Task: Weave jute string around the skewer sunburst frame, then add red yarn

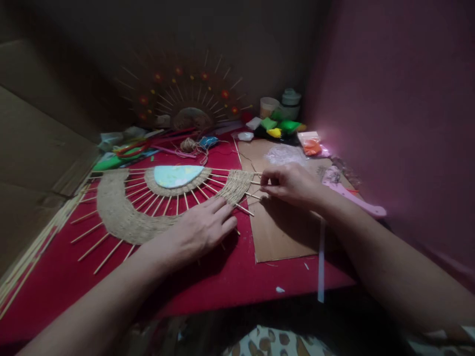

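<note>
**Weaving twine through the stick fan**

Loose sticks (pixel 33 237) lie along the left edge of the red cloth (pixel 208 287). Beside them sits the fan (pixel 122 212), a half-round of sticks radiating from a pale blue centre (pixel 176 175), with a broad woven band of twine curving through the spokes. The fan lies flat in the middle of the cloth, its straight edge running left to right along the far side, its arc bulging toward the person, spoke tips pointing outward.

The left hand (pixel 200 230) lies flat and unclenched on the near right part of the band, palm down, gripping nothing, pressing the work still. The right hand (pixel 289 184) is at the fan's right end, over the cardboard (pixel 282 232), fingertips pinched closed at the spoke tips; it seems to pinch twine or a spoke, but which one I cannot tell.

To do this well, I judge the flat hand should stay close to the working spokes so they do not spread, while each pass of twine is pulled snug against the row before it, alternating over and under.

Farther right lies a pink tool (pixel 352 195); a finished fan (pixel 189 99) and clay packets (pixel 282 126) stand behind.
</note>
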Available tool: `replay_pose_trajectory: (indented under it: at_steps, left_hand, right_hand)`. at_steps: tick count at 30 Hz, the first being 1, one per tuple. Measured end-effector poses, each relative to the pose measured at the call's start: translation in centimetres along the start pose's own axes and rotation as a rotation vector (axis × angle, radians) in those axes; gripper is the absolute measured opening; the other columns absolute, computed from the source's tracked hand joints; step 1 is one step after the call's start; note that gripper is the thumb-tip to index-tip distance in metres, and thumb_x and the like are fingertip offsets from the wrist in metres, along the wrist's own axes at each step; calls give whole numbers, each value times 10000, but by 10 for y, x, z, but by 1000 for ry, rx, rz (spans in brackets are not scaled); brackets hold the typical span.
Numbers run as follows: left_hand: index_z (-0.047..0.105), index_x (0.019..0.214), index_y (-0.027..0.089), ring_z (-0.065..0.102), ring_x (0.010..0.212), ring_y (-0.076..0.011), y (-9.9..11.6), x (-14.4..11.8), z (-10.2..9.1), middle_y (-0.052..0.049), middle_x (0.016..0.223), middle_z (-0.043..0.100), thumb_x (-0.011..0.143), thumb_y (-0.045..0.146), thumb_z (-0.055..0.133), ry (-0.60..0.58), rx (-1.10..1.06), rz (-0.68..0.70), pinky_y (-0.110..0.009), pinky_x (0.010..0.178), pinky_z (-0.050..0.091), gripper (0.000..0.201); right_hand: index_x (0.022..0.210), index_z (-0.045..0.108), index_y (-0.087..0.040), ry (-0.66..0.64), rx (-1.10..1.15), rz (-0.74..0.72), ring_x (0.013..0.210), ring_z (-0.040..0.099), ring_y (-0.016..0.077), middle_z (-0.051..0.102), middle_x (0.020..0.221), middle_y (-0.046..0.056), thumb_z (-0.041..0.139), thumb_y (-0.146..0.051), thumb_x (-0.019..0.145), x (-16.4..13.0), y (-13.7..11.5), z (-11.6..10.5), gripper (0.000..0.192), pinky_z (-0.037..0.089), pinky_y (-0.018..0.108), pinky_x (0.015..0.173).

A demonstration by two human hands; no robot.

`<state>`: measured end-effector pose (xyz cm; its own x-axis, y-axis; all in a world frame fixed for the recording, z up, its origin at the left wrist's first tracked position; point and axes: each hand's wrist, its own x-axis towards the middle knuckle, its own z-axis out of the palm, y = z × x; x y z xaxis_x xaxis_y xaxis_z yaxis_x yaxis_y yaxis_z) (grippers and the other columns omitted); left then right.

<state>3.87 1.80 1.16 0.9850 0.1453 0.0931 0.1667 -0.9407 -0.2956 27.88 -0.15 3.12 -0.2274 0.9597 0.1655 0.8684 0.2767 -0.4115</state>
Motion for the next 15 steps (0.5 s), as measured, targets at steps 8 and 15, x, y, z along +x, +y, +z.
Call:
replay_pose_trajectory:
  at_steps: [8, 15]
  left_hand:
    - [588, 881, 113, 461, 807, -213, 1, -4, 2, -112, 928, 557, 894, 106, 373, 50, -32, -17, -366, 734, 462, 215]
    - [593, 893, 95, 470, 825, -224, 0, -8, -2, -110, 881, 561, 904, 110, 351, 98, -44, -42, -375, 734, 465, 243]
  right_hand:
    - [766, 639, -171, -18, 116, 20, 556, 444, 90, 546, 605, -14, 548, -141, 754, 1, 1, 2, 96, 309, 230, 541]
    - [703, 625, -166, -309, 221, 12, 547, 466, 89, 554, 581, -28, 537, -129, 694, -1, -5, -13, 95, 311, 218, 507]
